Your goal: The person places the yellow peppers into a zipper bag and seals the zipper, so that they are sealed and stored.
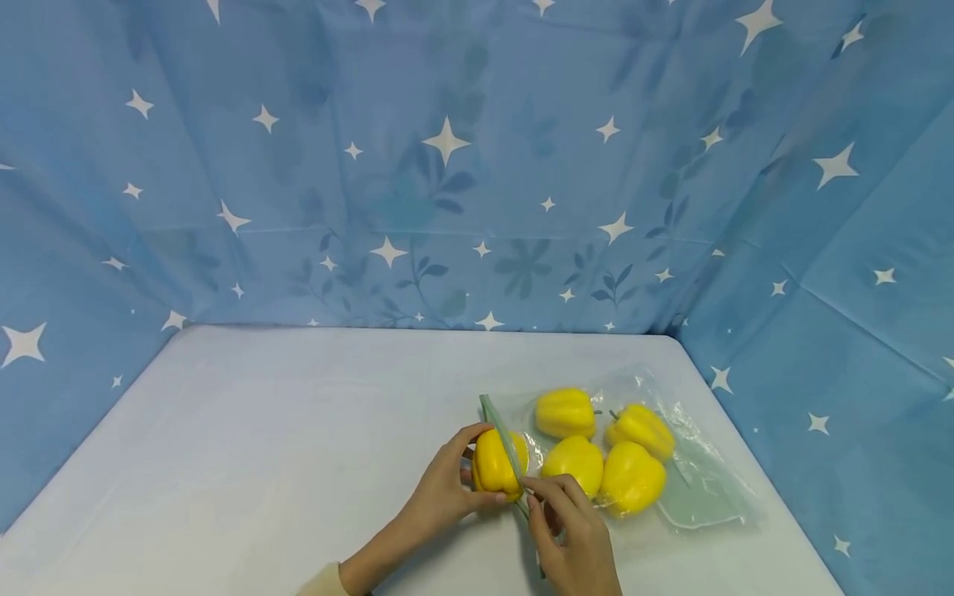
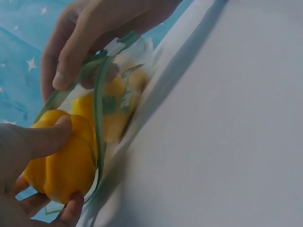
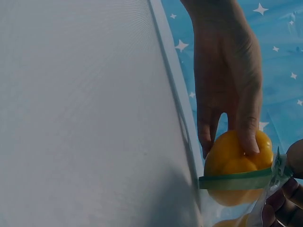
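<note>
My left hand (image 1: 445, 480) grips a yellow bell pepper (image 1: 492, 465), thumb on the near side and fingers round the far side. The pepper sits in the mouth of a clear zip bag (image 1: 704, 488), with the bag's green zip strip (image 1: 503, 439) across it. In the right wrist view the pepper (image 3: 232, 158) is partly past the green strip (image 3: 236, 180). My right hand (image 1: 574, 534) pinches the bag's edge at the near end of the strip. Inside the bag lie several more yellow peppers (image 1: 629, 480).
The bag lies on a white table (image 1: 261, 447), toward its right side. A blue curtain (image 1: 417, 182) with white stars stands behind the table and along its sides.
</note>
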Demonstrator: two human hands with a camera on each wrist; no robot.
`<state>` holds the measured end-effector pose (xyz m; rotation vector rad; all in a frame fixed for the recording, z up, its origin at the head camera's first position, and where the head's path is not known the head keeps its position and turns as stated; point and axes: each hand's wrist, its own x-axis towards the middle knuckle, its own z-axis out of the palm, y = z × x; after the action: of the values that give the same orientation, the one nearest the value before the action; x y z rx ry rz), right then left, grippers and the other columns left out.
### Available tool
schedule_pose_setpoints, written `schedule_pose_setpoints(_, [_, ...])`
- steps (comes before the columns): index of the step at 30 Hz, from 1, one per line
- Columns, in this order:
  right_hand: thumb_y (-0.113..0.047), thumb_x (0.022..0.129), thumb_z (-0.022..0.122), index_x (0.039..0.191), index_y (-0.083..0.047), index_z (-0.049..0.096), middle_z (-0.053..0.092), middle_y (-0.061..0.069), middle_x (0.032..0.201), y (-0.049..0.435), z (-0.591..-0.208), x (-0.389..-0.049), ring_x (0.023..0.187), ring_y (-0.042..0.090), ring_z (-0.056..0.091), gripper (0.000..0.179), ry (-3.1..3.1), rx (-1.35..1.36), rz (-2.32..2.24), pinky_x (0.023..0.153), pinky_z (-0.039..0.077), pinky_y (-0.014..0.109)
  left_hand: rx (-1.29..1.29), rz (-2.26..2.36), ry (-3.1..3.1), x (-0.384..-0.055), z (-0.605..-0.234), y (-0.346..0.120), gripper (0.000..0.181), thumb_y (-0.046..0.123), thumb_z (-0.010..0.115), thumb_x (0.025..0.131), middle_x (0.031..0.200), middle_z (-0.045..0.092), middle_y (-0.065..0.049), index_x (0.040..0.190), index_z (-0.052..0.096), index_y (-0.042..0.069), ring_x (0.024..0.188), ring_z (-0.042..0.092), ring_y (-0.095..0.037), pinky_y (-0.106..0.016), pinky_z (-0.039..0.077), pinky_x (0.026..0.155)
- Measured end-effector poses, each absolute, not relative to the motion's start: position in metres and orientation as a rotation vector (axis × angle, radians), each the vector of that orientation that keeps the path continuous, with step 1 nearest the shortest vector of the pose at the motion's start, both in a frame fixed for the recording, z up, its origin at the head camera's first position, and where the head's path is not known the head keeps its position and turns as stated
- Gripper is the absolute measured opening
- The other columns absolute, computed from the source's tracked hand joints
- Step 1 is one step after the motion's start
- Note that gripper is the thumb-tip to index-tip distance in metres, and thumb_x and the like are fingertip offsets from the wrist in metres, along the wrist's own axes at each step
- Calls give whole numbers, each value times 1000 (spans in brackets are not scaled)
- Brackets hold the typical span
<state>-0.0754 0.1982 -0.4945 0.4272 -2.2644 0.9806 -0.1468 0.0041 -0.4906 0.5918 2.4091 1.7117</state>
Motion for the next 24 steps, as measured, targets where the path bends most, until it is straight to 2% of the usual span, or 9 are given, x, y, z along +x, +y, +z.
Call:
schedule_pose_setpoints(6, [9,85,77,112,-16,75,62,-4,93,199,-493,-75,67,-6,44,36,-2263,433,992,57,40,7,567,1744,2422,-144,-490,14,85,16,92,79,139,59,-18,150,45,3,110,59,-24,-24,58,84])
schedule_pose_setpoints(9, [10,85,76,111,-15,75,62,-6,94,200,-492,-75,66,-6,44,36,-2265,441,1012,56,41,8,548,1771,2400,-143,-490,19,85,14,91,80,138,59,-20,149,44,0,111,59,-25,-24,59,85])
schedule_pose_setpoints(14, [14,83,76,112,-15,75,63,-6,97,199,-492,-74,67,-6,45,41,-2261,448,1039,56,42,8,489,1803,2361,-143,-492,27,88,13,90,81,135,57,-21,152,40,-1,111,58,-25,-26,59,86])
schedule_pose_setpoints(19, [18,78,77,113,-16,75,63,-7,97,198,-493,-76,67,-5,45,49,-2211,472,1006,56,40,8,461,1851,2318,-146,-494,32,87,13,89,83,142,54,-20,153,38,-2,117,57,-27,-29,59,91])
schedule_pose_setpoints(24, [18,78,76,114,-14,75,63,-4,97,199,-495,-76,66,-5,44,48,-2209,507,1019,56,40,8,448,1913,2186,-147,-497,37,80,8,84,86,141,54,-21,152,38,0,113,61,-26,-28,60,88])
